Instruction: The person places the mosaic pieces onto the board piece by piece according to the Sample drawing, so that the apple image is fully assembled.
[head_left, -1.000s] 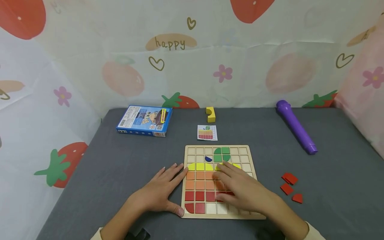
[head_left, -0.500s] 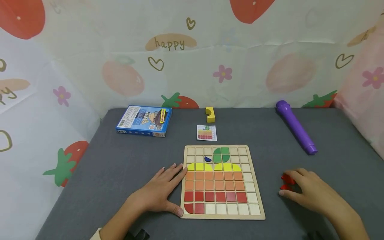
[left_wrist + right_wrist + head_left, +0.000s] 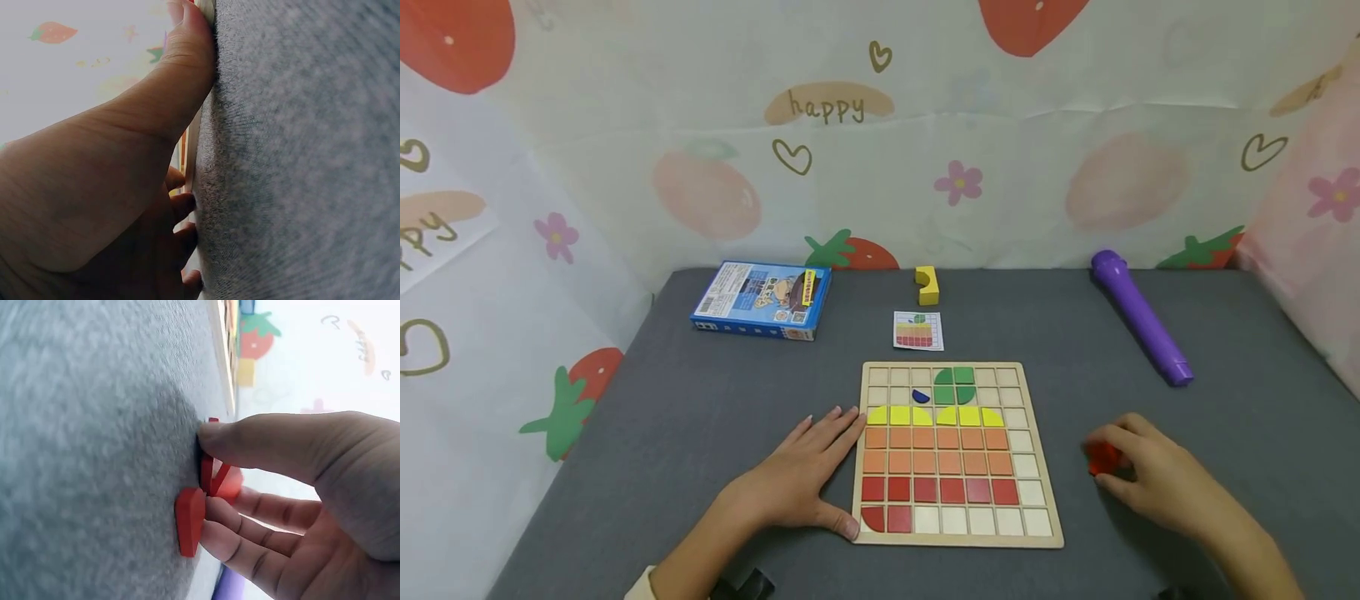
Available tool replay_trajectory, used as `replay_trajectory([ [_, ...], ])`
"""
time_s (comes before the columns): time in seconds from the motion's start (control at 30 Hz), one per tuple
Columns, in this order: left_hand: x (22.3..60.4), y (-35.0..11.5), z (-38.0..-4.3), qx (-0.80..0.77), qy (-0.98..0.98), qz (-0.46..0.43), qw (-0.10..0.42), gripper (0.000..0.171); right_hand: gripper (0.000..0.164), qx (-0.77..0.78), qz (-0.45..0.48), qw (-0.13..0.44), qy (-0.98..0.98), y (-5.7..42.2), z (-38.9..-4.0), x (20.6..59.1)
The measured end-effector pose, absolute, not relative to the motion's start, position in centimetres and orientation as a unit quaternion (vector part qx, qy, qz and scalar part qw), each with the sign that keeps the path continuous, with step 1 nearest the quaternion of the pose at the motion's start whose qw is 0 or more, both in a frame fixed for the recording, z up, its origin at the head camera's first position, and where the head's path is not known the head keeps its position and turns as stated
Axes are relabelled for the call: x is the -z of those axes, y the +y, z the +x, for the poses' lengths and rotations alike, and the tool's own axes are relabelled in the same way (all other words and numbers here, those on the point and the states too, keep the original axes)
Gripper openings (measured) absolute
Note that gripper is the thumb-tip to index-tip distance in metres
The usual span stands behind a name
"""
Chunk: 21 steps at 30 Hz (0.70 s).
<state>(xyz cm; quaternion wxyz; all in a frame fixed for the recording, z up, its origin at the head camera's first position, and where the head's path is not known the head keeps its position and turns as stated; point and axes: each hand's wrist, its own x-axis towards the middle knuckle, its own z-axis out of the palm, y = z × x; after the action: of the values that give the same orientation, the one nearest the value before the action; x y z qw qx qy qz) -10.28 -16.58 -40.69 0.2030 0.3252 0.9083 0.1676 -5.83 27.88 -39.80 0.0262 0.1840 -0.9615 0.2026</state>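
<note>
A wooden grid board (image 3: 958, 545) lies on the table with green, yellow, orange and red tiles in its cells, plus one dark blue piece (image 3: 921, 397). My left hand (image 3: 797, 473) rests with spread fingers against its left edge, thumb at the lower corner. Right of the board, my right hand (image 3: 1157, 473) has its thumb and fingers curled round several loose red tiles (image 3: 1103, 458). In the right wrist view, the thumb presses on red tiles while another red tile (image 3: 190, 519) lies by the fingertips. The fingers partly hide the pile.
Behind the board lie a small pattern card (image 3: 917, 331) and a yellow notched block (image 3: 927, 286). A blue box (image 3: 762, 302) sits at the back left. At the back right is a purple microphone-shaped stick (image 3: 1141, 318). A printed cloth hangs behind the grey table.
My right hand has left the board, reached the red tiles on the right and drawn them slightly left, bunching them together. The left hand has stayed at the board's edge.
</note>
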Motion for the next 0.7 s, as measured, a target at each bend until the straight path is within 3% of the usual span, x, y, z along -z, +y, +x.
replay_trajectory([
  [0.37,40.5,-16.4,-10.3,-0.173,0.905,0.324,0.214,0.124,0.033,-0.224,0.198,0.042,-0.953,27.2,-7.0,40.1],
  [0.6,40.5,-16.5,-10.3,-0.170,0.908,0.321,0.210,0.125,0.016,-0.262,0.192,0.042,-0.945,27.1,-7.1,40.1],
  [0.7,40.6,-16.6,-10.3,-0.170,0.907,0.322,0.211,0.125,0.021,-0.253,0.207,0.059,-0.943,27.1,-7.2,40.2],
])
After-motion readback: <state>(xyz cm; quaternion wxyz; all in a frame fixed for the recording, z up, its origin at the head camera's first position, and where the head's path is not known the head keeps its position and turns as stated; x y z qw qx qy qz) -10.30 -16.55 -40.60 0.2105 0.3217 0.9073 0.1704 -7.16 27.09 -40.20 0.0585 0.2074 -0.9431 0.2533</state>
